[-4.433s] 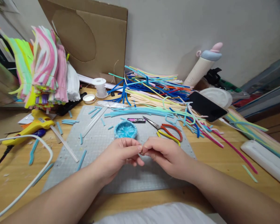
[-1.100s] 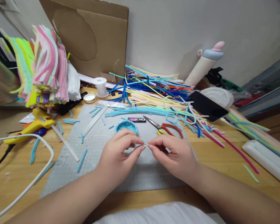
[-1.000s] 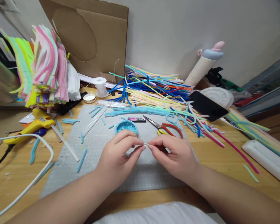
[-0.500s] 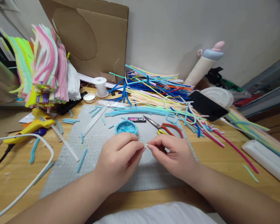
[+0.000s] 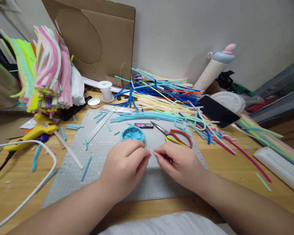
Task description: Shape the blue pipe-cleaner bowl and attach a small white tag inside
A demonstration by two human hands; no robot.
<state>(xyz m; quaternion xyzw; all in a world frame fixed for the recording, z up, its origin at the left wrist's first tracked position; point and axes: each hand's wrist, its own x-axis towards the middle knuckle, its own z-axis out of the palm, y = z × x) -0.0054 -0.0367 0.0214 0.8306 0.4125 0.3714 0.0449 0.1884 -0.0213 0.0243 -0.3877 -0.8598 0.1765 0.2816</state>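
My left hand (image 5: pixel 123 168) and my right hand (image 5: pixel 177 163) meet fingertip to fingertip over a grey cutting mat (image 5: pixel 71 169). Both are closed in a pinch on a tiny pale piece (image 5: pixel 152 152) that shows between the fingertips; I cannot make out what it is. Just beyond my left hand sits a small round light-blue woven cup (image 5: pixel 133 133). Red and yellow handled scissors (image 5: pixel 176 137) lie beyond my right hand.
A heap of coloured pipe cleaners (image 5: pixel 161 98) fills the back of the wooden table. Stacked fuzzy strips (image 5: pixel 46 68) stand at left, a yellow glue gun (image 5: pixel 36 129) below them. A dark phone (image 5: pixel 217 111), a bottle (image 5: pixel 214 68) and cardboard (image 5: pixel 95 39) are behind.
Both hands stay pinched together over the mat. They have dropped slightly and my left fingers have curled in closer. Nothing on the table has moved.
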